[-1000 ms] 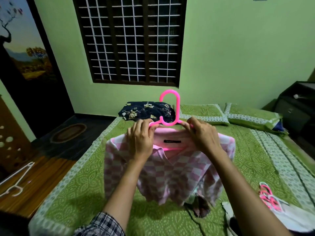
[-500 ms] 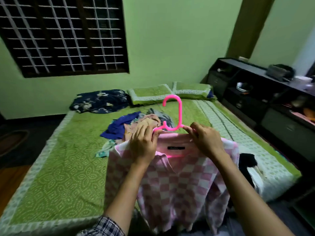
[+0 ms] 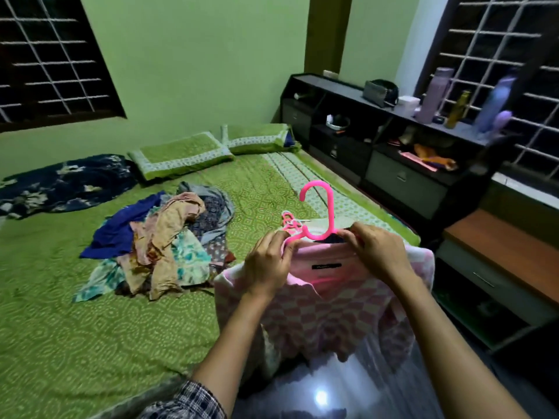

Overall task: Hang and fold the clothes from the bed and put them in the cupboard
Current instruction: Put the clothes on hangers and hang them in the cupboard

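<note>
Step in hand: hanging, judged nearly complete for one garment. On the bed (image 3: 75,328), toward its middle, an unsorted pile of clothes (image 3: 160,246), neither hung nor folded (most of the task therefore judged outstanding).

Off the bed's near right corner, left hand (image 3: 266,264), fingers curled, pinching the collar of the pink checked shirt (image 3: 326,313) against the left arm of the pink hanger (image 3: 331,207). Just beyond the knuckles, lying near the bed's right edge, spare hangers (image 3: 290,222), pink and pale.

Hook upright and free above the collar. Hanger body inside the neck, dark label showing, soft fabric draped below, clear of the bed.

Right hand (image 3: 378,255), likewise curled, gripping collar and hanger at the right arm.

Right of the bed, a dark shelf unit (image 3: 393,164); no cupboard identifiable.

Next move, as judged: evening the collar on both arms, then passing one hand to the hook and carrying the shirt away from the bed to the cupboard, guarding against fabric sliding off smooth plastic.
</note>
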Demonstrator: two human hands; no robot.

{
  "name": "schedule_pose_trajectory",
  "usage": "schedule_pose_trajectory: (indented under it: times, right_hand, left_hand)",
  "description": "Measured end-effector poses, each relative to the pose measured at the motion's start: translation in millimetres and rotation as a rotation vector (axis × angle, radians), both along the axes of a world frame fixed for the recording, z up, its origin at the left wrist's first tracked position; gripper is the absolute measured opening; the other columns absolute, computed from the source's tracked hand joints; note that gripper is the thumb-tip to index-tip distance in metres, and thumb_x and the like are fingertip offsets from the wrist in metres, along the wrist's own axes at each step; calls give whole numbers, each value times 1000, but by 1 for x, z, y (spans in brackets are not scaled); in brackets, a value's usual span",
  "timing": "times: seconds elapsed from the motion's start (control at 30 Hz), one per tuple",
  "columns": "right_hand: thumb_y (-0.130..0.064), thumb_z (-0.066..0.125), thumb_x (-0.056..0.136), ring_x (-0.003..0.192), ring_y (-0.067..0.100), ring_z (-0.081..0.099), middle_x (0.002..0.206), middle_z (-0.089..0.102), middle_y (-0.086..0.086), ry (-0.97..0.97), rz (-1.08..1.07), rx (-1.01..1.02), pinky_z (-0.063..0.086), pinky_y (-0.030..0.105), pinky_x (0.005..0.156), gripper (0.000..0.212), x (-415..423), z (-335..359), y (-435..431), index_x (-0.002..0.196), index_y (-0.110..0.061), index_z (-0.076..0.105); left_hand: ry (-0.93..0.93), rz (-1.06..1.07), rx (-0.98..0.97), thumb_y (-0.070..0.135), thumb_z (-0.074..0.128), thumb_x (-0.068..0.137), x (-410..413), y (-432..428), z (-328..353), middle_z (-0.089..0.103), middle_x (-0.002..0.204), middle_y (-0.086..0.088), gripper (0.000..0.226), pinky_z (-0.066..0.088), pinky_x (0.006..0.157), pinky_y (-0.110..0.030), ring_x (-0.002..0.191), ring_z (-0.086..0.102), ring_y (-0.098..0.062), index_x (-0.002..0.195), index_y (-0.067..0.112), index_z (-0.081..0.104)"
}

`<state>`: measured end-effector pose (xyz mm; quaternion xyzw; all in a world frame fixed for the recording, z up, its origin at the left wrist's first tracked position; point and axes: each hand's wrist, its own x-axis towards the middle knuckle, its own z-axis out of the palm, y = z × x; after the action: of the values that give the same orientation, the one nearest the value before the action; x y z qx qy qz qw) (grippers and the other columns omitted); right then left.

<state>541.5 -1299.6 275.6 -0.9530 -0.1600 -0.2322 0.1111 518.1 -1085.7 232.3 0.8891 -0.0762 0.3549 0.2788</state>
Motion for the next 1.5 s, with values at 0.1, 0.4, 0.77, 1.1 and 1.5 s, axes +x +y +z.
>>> schedule_pose_trajectory:
  times: [0.1,0.4,0.77,1.1,1.5]
  right_hand:
    - [-54,44,90,90,32,63,92,69,9,51,-16,-12,34,34,60,44,15,-3,-28,87,-12,59]
    - [-52,40,93,93,34,61,93,67,13,146,49,-43,26,32,61,43,90,-19,-98,85,-13,56]
    - [-57,37,93,95,33,60,97,67,11,399,179,-66,33,33,63,46,198,-71,-112,93,-17,59]
    - [-60,37,91,92,33,60,93,67,11,612,201,-46,37,34,65,50,356,-125,-80,89,-17,61]
    - [-37,50,95,105,36,57,110,63,20,802,110,58,42,40,82,35,477,-200,-24,113,-7,57]
  left_hand:
    - [-1,-31,-24,37,50,87,17,-30,-5,65,79,-9,33,39,64,-30,72,64,-29,83,9,65]
    - [54,66,-43,43,47,87,69,-103,-20,65,79,-5,37,43,51,-31,70,63,-28,82,12,65]
    - [305,168,-108,36,63,86,145,-119,-65,68,89,-8,25,44,61,-35,81,63,-32,92,11,66]
    - [490,224,-254,33,66,85,293,-94,-116,68,92,-12,26,47,70,-37,87,63,-32,94,9,67]
    - [720,368,-455,19,59,90,405,-67,-165,67,107,-18,25,41,83,-34,102,60,-34,109,3,63]
